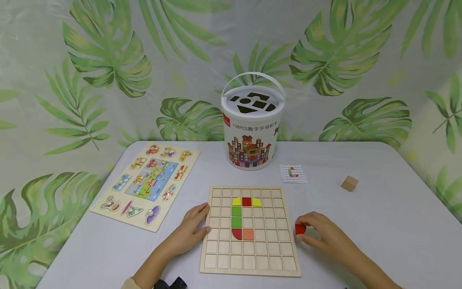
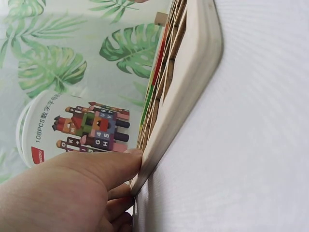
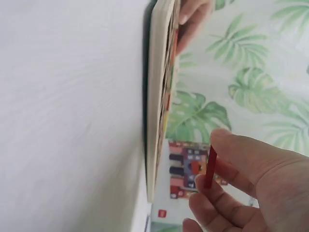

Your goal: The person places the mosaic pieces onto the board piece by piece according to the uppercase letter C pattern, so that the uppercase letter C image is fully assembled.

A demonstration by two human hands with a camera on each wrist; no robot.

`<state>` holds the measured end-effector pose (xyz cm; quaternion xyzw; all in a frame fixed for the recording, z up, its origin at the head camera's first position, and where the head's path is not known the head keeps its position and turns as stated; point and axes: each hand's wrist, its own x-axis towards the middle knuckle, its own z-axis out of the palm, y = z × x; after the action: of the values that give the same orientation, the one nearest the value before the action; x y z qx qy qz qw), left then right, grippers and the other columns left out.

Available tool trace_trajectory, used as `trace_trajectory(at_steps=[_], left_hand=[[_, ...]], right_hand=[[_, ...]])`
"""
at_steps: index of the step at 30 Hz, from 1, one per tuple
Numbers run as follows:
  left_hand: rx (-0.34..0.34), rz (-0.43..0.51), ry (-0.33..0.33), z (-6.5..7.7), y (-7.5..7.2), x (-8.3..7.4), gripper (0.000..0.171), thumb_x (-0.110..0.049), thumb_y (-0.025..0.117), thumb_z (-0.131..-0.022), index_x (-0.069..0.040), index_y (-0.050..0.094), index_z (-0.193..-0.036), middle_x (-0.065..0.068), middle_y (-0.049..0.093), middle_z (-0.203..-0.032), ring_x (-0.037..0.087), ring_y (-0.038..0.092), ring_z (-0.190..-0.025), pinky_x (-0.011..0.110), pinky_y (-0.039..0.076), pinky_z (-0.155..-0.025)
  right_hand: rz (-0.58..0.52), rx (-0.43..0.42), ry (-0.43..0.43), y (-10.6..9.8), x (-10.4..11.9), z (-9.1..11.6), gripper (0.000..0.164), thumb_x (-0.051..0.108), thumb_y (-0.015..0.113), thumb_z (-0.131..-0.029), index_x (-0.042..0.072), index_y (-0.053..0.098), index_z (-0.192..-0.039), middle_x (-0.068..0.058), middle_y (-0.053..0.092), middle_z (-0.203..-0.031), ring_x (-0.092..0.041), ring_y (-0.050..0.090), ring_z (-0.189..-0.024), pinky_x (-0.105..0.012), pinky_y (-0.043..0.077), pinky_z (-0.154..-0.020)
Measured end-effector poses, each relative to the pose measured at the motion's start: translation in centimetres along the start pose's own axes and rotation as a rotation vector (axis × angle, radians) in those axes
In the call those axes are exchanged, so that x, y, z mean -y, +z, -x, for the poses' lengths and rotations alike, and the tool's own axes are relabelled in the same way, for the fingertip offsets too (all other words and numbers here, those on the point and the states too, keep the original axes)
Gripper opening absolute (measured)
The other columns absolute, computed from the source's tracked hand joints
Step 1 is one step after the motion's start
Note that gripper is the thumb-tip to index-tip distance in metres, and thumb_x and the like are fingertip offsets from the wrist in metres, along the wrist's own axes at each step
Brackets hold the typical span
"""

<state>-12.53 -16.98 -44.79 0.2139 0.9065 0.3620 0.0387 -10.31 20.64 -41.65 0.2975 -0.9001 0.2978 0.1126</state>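
Note:
A wooden grid board (image 1: 267, 249) lies on the table. Colored tiles in it form a C-like outline: yellow rounded tiles (image 1: 257, 202) either side of a red square (image 1: 246, 201), green squares (image 1: 236, 222) down the left, then a dark red rounded tile (image 1: 237, 233) and an orange square (image 1: 248, 234). My left hand (image 1: 189, 229) touches the board's left edge with thumb and fingertips. Right of the board, my right hand (image 1: 321, 233) pinches a red tile (image 1: 300, 229) between thumb and fingers; the right wrist view shows this thin tile (image 3: 211, 166) edge-on.
Behind the board stands a white lidded bucket (image 1: 251, 128) with a raised handle. Beside it lies a small pattern card (image 1: 293, 174) with a similar outline. A wooden cube (image 1: 349, 183) sits farther right. A vehicle knob puzzle (image 1: 148, 184) lies at the left.

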Motion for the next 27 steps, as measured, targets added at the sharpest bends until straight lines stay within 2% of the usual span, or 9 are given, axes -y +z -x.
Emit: trace_trajectory(at_steps=[6,9,14,19,23,27], left_hand=[[0.001,-0.002,0.001,-0.1,0.1,0.0,0.060,-0.014,0.058,-0.088,0.003,0.030,-0.138,0.013,0.025,-0.144,0.029,0.015,-0.132,0.045,0.020,-0.103],[0.002,-0.002,0.002,-0.1,0.0,-0.1,0.060,-0.014,0.058,-0.088,0.003,0.030,-0.138,0.013,0.024,-0.144,0.029,0.015,-0.132,0.045,0.020,-0.103],[0.003,0.001,-0.002,-0.2,0.0,-0.1,0.060,-0.014,0.058,-0.088,0.003,0.030,-0.138,0.013,0.025,-0.144,0.029,0.015,-0.132,0.045,0.019,-0.103],[0.006,0.006,-0.001,-0.1,0.0,-0.2,0.060,-0.014,0.058,-0.088,0.004,0.030,-0.137,0.013,0.025,-0.144,0.029,0.014,-0.132,0.046,0.019,-0.103],[0.008,0.008,0.003,-0.2,0.1,-0.2,0.060,-0.014,0.058,-0.088,0.003,0.030,-0.137,0.013,0.025,-0.144,0.029,0.014,-0.132,0.046,0.019,-0.103],[0.009,0.007,0.006,-0.2,0.1,-0.1,0.060,-0.014,0.058,-0.088,0.004,0.030,-0.138,0.013,0.025,-0.144,0.029,0.015,-0.132,0.046,0.019,-0.103]], right_hand=[[-0.035,0.038,-0.070,1.6,1.6,-2.0,0.029,0.019,0.074,-0.074,0.015,0.061,-0.099,0.016,0.054,-0.096,-0.005,0.051,-0.088,-0.025,0.047,-0.075],[-0.069,0.089,-0.064,2.6,2.2,-2.8,0.027,0.021,0.073,-0.076,0.013,0.062,-0.099,0.014,0.055,-0.098,-0.006,0.051,-0.089,-0.027,0.047,-0.076],[-0.101,0.187,-0.005,4.0,3.2,-3.7,0.025,0.026,0.069,-0.079,0.014,0.062,-0.099,0.013,0.054,-0.098,-0.006,0.050,-0.092,-0.030,0.045,-0.081],[-0.048,0.260,0.035,5.0,3.5,-4.3,0.026,0.033,0.067,-0.080,0.016,0.062,-0.099,0.013,0.053,-0.098,-0.007,0.048,-0.095,-0.030,0.043,-0.085],[-0.043,0.262,0.050,5.2,3.4,-4.2,0.023,0.030,0.067,-0.081,0.016,0.062,-0.099,0.012,0.053,-0.099,-0.007,0.048,-0.096,-0.031,0.042,-0.086],[-0.072,0.235,0.027,5.2,3.1,-4.1,0.017,0.022,0.066,-0.082,0.016,0.062,-0.097,0.012,0.053,-0.099,-0.006,0.049,-0.093,-0.030,0.044,-0.083]])
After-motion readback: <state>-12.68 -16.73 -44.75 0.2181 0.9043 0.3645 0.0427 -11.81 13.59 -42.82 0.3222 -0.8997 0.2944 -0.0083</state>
